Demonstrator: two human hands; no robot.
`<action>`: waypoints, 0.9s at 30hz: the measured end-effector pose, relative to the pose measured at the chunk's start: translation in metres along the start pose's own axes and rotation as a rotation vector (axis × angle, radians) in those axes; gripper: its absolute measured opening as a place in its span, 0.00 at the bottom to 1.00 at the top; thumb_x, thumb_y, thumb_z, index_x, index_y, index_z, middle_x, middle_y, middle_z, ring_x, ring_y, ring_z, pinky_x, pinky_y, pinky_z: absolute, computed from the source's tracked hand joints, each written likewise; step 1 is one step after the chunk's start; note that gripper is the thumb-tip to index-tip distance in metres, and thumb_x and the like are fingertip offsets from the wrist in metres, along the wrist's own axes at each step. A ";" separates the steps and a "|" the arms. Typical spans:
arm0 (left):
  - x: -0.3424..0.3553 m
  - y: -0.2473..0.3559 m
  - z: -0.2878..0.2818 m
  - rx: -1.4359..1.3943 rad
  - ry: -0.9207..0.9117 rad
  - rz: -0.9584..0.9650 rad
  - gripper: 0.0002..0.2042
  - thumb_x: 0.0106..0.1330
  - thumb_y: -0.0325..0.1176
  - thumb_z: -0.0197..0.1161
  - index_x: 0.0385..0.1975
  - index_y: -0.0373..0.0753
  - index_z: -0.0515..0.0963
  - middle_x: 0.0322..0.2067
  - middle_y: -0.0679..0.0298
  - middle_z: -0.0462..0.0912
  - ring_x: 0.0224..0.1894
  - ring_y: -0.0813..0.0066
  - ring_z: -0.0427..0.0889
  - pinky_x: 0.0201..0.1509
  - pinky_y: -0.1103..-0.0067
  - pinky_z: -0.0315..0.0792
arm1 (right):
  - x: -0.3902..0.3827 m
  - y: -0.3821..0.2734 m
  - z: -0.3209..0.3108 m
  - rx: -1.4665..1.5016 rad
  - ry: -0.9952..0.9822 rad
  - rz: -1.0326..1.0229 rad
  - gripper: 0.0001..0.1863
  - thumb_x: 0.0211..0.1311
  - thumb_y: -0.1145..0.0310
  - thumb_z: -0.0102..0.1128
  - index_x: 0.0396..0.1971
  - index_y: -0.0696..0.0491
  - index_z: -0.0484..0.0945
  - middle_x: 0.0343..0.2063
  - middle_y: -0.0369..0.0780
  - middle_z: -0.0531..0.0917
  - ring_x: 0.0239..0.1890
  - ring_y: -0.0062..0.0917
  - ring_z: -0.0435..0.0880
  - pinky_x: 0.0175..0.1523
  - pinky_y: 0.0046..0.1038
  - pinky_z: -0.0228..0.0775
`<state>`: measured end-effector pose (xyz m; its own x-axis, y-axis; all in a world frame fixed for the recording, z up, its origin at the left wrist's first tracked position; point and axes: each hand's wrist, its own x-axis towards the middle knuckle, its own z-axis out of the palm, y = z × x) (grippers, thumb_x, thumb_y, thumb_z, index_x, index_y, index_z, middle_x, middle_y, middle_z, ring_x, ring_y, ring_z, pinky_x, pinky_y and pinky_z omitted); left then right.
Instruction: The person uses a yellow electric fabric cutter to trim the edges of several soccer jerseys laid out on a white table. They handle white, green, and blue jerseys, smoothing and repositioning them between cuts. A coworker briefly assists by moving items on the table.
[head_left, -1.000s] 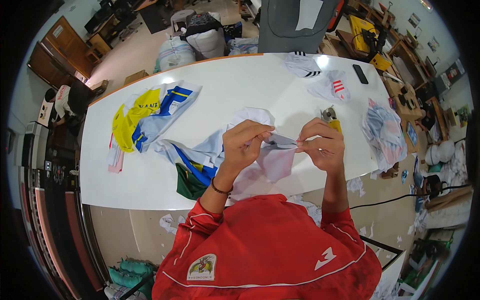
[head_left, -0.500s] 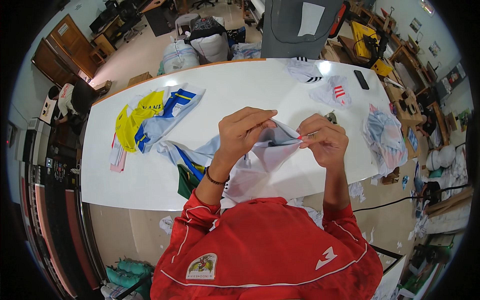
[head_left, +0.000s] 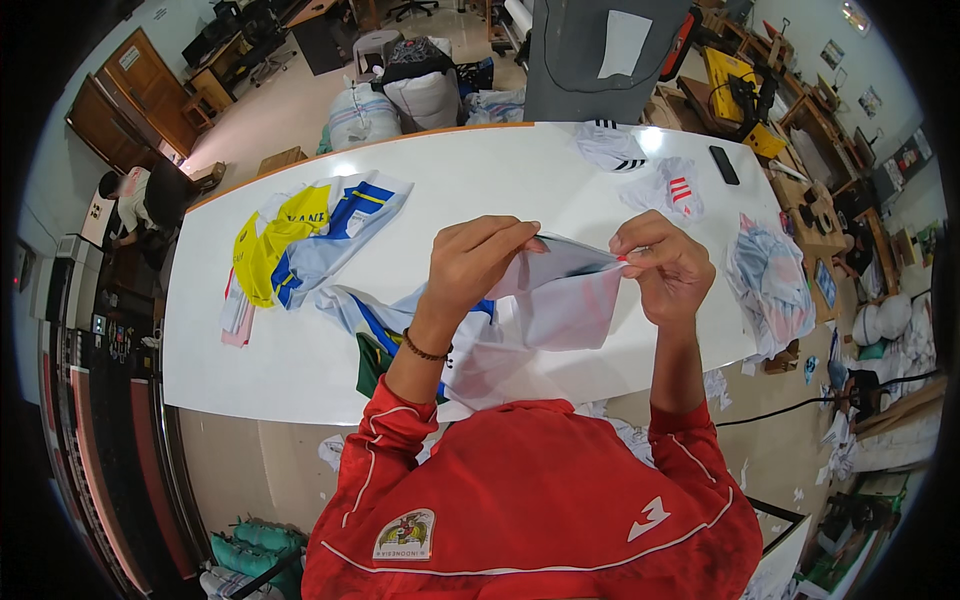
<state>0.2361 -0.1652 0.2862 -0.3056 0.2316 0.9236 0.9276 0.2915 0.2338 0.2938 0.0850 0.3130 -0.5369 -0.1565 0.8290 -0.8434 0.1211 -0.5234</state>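
Over the table's near middle, a pale, thin fabric piece (head_left: pixel 568 305) is stretched between my two hands, its upper edge pulled almost straight. My left hand (head_left: pixel 478 262) pinches one end of that edge with the fingers pressed together. At the other end, the thumb and fingers of my right hand (head_left: pixel 668 262) are closed on the corner, where a small red spot shows at the fingertips. Cloth hangs from the edge toward my red shirt. Beside my left wrist lie blue, light-blue and dark green fabric (head_left: pixel 372 365) parts.
The white table (head_left: pixel 480 190) carries yellow and blue jersey pieces (head_left: pixel 290 240) on the left. White striped pieces (head_left: pixel 610 148), a black phone (head_left: pixel 723 165) and a bagged light bundle (head_left: pixel 770 285) lie at the right. A grey machine (head_left: pixel 585 60) stands behind; a person (head_left: pixel 135 205) sits far left.
My right hand has moved right, and the fabric between my hands has gone from bunched and folded to drawn taut. My left hand has shifted slightly left.
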 end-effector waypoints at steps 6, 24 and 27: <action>-0.001 -0.012 -0.015 0.165 0.113 -0.173 0.06 0.62 0.17 0.68 0.35 0.35 0.83 0.30 0.59 0.89 0.32 0.70 0.89 0.38 0.80 0.79 | 0.011 0.005 0.003 -0.030 0.074 -0.062 0.04 0.72 0.80 0.59 0.38 0.54 0.75 0.38 0.47 0.87 0.41 0.36 0.88 0.52 0.39 0.82; 0.147 -0.048 -0.162 -0.721 0.192 -0.264 0.11 0.88 0.36 0.42 0.52 0.36 0.70 0.41 0.46 0.86 0.23 0.78 0.78 0.25 0.81 0.73 | 0.085 -0.009 -0.080 0.635 -0.195 0.092 0.12 0.81 0.56 0.55 0.41 0.47 0.66 0.34 0.39 0.82 0.41 0.30 0.86 0.67 0.48 0.73; 0.169 -0.047 -0.176 -0.727 0.140 -0.289 0.06 0.83 0.34 0.52 0.48 0.38 0.72 0.32 0.64 0.73 0.37 0.80 0.73 0.39 0.82 0.70 | 0.097 -0.008 -0.097 0.615 -0.347 0.148 0.07 0.81 0.63 0.54 0.45 0.49 0.69 0.35 0.36 0.81 0.41 0.23 0.84 0.68 0.38 0.72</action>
<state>0.1785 -0.3030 0.4844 -0.5705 0.1064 0.8144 0.7383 -0.3679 0.5653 0.2506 0.1642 0.4164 -0.5351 -0.4963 0.6836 -0.5643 -0.3921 -0.7265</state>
